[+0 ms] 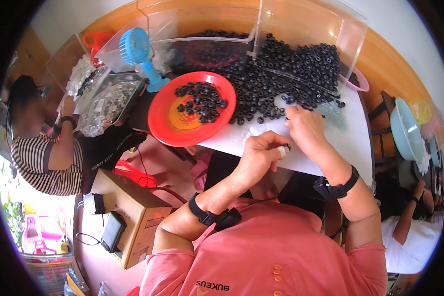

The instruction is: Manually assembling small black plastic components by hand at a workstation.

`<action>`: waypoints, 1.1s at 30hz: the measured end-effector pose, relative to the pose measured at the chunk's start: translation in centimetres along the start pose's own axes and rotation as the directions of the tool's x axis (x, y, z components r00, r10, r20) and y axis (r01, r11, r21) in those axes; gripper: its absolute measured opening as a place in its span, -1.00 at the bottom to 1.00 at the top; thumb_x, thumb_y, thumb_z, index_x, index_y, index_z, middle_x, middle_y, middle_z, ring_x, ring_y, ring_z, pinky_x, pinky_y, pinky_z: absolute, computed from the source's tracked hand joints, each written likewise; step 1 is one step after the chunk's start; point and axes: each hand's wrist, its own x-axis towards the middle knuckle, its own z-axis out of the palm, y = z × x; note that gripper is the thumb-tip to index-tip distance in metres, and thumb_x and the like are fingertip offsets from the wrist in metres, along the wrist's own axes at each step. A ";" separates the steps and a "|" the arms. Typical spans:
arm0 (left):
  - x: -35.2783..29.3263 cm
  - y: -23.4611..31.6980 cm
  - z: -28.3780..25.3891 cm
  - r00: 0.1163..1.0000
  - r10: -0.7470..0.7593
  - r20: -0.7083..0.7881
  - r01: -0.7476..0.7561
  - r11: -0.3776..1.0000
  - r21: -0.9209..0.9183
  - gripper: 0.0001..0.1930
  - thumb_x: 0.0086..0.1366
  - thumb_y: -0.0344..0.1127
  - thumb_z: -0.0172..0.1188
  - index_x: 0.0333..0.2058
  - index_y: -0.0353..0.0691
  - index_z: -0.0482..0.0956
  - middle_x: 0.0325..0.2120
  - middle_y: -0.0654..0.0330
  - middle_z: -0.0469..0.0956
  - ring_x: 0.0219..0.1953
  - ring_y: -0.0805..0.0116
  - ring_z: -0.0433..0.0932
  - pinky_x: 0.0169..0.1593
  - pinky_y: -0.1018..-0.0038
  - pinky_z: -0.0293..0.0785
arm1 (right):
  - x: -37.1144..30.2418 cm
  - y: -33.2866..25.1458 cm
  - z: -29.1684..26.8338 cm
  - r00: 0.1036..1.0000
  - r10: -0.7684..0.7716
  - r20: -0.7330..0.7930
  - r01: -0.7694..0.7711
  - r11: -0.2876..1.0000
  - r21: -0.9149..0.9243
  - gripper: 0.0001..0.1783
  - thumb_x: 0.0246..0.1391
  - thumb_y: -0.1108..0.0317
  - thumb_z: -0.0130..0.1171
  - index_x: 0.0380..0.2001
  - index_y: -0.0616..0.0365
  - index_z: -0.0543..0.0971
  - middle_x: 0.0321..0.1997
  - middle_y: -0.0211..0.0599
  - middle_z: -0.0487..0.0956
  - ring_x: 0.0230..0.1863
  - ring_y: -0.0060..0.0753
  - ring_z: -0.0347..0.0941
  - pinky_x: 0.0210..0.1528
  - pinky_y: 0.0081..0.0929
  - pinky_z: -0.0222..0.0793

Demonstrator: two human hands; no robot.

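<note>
My left hand (pixel 258 157) is closed in a pinch above the near edge of the white table (pixel 352 143). Between its thumb and fingers sits a small white piece (pixel 282 151) with a dark part at its end. Just beyond it, my right hand (pixel 305 127) has its fingers drawn together at the near edge of a heap of small black ring-shaped parts (pixel 301 69). Its fingertips hide what they grip, if anything. A few small white pieces (pixel 255 129) lie between the two hands. Left of them stands a red plate (pixel 158 111) with several black parts on it.
A blue handheld fan (pixel 135 47) stands behind the plate. Clear plastic bins (pixel 313 24) border the heap; small clear pieces (pixel 334 114) lie right of it. A co-worker (pixel 49 158) sits at left by bagged parts, another (pixel 414 232) at right. A cardboard box (pixel 133 217) stands lower left.
</note>
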 end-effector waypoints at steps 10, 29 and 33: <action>-0.5 0.4 0.0 0.999 -0.024 0.041 0.020 0.995 0.095 -0.86 0.24 -0.51 0.21 -0.22 -0.37 0.60 -0.49 0.26 0.54 -0.61 0.59 0.42 -0.52 0.65 0.36 | 0.4 -0.4 -0.6 0.998 0.045 0.052 -0.044 0.999 -0.018 -0.89 -0.04 0.39 0.23 -0.49 0.19 0.54 -0.40 -0.13 0.57 -0.36 0.01 0.56 -0.32 -0.10 0.43; -0.3 0.8 -0.6 1.000 -0.027 0.010 0.028 0.999 -0.041 -0.81 0.27 -0.52 0.18 -0.14 -0.37 0.62 -0.40 0.17 0.57 -0.49 0.51 0.49 -0.51 0.61 0.44 | -1.5 1.1 -1.3 0.996 0.008 0.085 -0.011 0.999 0.030 -0.93 -0.19 0.52 0.11 -0.55 0.23 0.57 -0.44 -0.05 0.58 -0.39 0.06 0.56 -0.34 -0.12 0.46; -0.4 1.2 -0.1 0.999 -0.052 -0.009 0.052 0.998 -0.022 -0.80 0.29 -0.54 0.15 -0.13 -0.40 0.61 -0.38 0.13 0.57 -0.44 0.48 0.50 -0.51 0.59 0.47 | -2.0 1.0 -1.9 0.997 0.001 0.082 0.006 0.997 -0.082 -0.93 -0.18 0.53 0.12 -0.54 0.26 0.57 -0.43 -0.06 0.57 -0.39 0.00 0.58 -0.37 -0.15 0.48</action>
